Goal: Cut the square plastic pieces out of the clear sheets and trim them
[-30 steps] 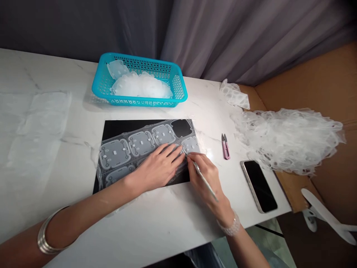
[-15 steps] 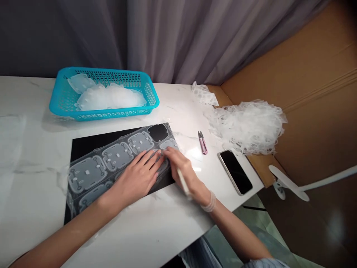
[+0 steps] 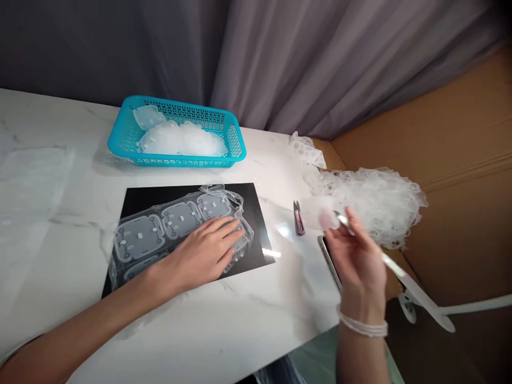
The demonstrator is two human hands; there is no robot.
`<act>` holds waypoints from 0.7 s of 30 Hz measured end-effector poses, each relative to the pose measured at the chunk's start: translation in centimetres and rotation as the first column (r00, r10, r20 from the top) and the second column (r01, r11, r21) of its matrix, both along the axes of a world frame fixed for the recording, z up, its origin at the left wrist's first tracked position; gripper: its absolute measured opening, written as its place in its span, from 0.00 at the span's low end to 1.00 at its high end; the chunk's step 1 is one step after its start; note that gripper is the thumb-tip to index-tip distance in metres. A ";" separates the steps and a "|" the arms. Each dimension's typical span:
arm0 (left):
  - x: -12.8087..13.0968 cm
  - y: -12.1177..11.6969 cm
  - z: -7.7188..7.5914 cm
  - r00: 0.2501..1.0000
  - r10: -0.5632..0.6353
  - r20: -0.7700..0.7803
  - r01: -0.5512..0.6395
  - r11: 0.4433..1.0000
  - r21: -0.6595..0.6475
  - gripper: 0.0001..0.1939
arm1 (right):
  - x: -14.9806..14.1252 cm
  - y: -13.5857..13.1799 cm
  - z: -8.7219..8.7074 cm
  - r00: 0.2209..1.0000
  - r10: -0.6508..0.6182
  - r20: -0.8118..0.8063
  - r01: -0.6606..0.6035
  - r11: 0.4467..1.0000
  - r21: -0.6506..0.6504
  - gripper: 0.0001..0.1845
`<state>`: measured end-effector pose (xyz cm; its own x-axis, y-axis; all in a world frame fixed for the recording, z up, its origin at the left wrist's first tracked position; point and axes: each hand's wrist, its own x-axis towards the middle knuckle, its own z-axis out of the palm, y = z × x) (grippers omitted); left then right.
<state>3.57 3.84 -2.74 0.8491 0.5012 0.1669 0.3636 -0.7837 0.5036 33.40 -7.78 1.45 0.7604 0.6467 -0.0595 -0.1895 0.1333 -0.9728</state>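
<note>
My left hand (image 3: 210, 248) lies palm down with spread fingers on a clear sheet of rounded, translucent panels (image 3: 140, 236), which rests on a black board (image 3: 262, 234). The sheet's right end shows loose, curled strips (image 3: 240, 205). Over the phone's far end, my right hand (image 3: 358, 256) is turned palm up. Its fingers hold a slim white pen-like tool (image 3: 394, 264); a translucent white panel (image 3: 314, 210), blurred, is at the fingertips. Pink-handled thread snips (image 3: 298, 220) lie left of that hand. The phone (image 3: 328, 261) is partly hidden behind it.
A blue basket (image 3: 188, 161) with a pile of translucent pieces (image 3: 182, 140) stands at the back. On the right, a heap of white cut-off webbing (image 3: 380, 205) lies against brown cardboard (image 3: 460, 144). A white bar-like stand (image 3: 434, 309) juts in at lower right.
My right hand has left the sheet and swung right, palm now up, with a translucent panel at its fingertips. The sheet's right end is now loose strips. The view has shifted a little.
</note>
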 end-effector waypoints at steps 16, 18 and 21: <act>-1.8 -1.1 5.8 0.798 0.562 0.217 0.321 -0.092 -0.942 0.40 | -14.7 2.3 2.9 0.743 0.669 0.011 -0.669 0.742 0.043 0.35; -2.0 -0.8 5.6 0.808 0.542 0.229 0.303 -0.050 -0.952 0.42 | -13.8 2.5 2.9 0.839 0.544 0.019 -0.544 0.836 0.072 0.37; -2.3 -0.5 5.5 0.846 0.467 0.258 0.239 0.101 -0.966 0.43 | -12.2 3.1 2.3 0.914 0.406 0.014 -0.406 0.912 0.052 0.36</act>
<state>1.28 3.29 2.73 0.7583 0.5935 -0.2697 -0.1196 0.5334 0.8374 21.21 -4.73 3.72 0.4320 0.9017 -0.0149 -0.2352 0.0967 -0.9671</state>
